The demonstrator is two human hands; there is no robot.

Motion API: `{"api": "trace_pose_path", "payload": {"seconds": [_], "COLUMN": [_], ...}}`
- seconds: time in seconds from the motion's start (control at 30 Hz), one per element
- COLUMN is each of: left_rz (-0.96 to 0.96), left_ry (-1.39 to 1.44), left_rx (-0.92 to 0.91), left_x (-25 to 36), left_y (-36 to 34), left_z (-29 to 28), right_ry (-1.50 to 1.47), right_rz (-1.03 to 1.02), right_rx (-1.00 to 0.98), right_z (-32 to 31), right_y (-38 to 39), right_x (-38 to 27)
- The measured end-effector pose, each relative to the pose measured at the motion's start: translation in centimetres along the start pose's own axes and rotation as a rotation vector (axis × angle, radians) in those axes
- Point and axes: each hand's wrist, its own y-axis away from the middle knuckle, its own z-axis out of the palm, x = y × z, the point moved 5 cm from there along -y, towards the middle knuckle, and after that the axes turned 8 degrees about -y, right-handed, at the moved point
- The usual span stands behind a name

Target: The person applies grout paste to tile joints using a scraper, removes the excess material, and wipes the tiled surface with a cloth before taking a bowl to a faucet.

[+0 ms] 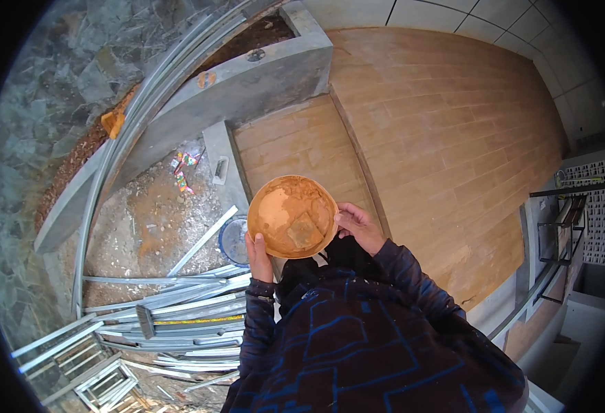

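Observation:
A round orange-brown bowl (pixel 275 206) is held up in front of my body, its inside smeared with orange paste or powder. Inside it lies a flat, squarish brownish piece (pixel 304 230), perhaps a sponge or a scraper; its kind is not clear. My left hand (pixel 260 258) grips the rim at the lower left, thumb up along the wall. On the right side, my right hand (pixel 360 227) pinches the rim between thumb and fingers. The fingers beneath the bowl are hidden.
Wood-look floor tiles (pixel 440 138) with a low step stretch ahead and right. A grey concrete planter wall (pixel 247 89) curves at far left. Metal profiles (pixel 178 310) are piled at lower left, near a blue-rimmed bucket (pixel 234 241). A black metal rack (pixel 560 234) stands at right.

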Motion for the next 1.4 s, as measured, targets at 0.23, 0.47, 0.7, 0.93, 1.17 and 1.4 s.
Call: {"api": "trace_pose_path", "payload": {"seconds": [0.23,0.47,0.7,0.93,1.17,1.4], "left_rz": [0.616,0.669,0.463,0.491,0.125,-0.408], "left_ry": [-0.996,-1.274,-1.036,-0.811,-0.503,-0.131], "left_rx": [-0.179,-0.458,-0.625,-0.210,-0.081,-0.636], "left_x": [10.0,12.9,19.3,23.3,18.2,21.8], "left_y": [-13.2,-27.0,-41.4,-53.7,-67.4,-74.8], "left_z": [11.0,24.3,32.3,32.5,32.5,39.6], "right_ry": [-0.147,-0.262,-0.261,-0.148,-0.159,-0.171], "right_rz": [-0.303,-0.283,-0.249,-0.258,-0.322,-0.332], "right_rx": [0.241,0.408,0.379,0.437,0.645,0.738], "right_z": [-2.8,-8.5,-13.4,-13.7,-13.4,-17.0], "right_y": [-9.7,-21.0,-34.0,-44.2,-51.8,-56.5], "right_x": [-6.1,-12.1,-25.1,-33.0,-36.0,-41.9]}}
